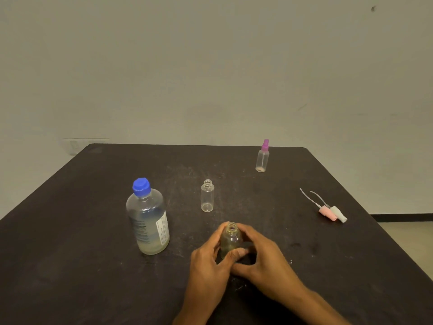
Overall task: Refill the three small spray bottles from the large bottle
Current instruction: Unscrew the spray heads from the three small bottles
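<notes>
A large clear bottle (148, 219) with a blue cap stands upright at the left, about half full of liquid. An open small clear bottle (207, 195) stands in the middle of the dark table (70, 254). Nearer me, another open small bottle (230, 239) stands on the table, with my left hand (209, 261) and my right hand (262, 256) both wrapped around it. A third small bottle (262, 156) with a purple spray top stands at the far right. A pink spray head (326, 212) and a white spray head (338, 214), both with thin tubes, lie at the right.
The table's far edge meets a plain wall (210, 66). Its right edge falls away to the floor (407, 235) near the spray heads.
</notes>
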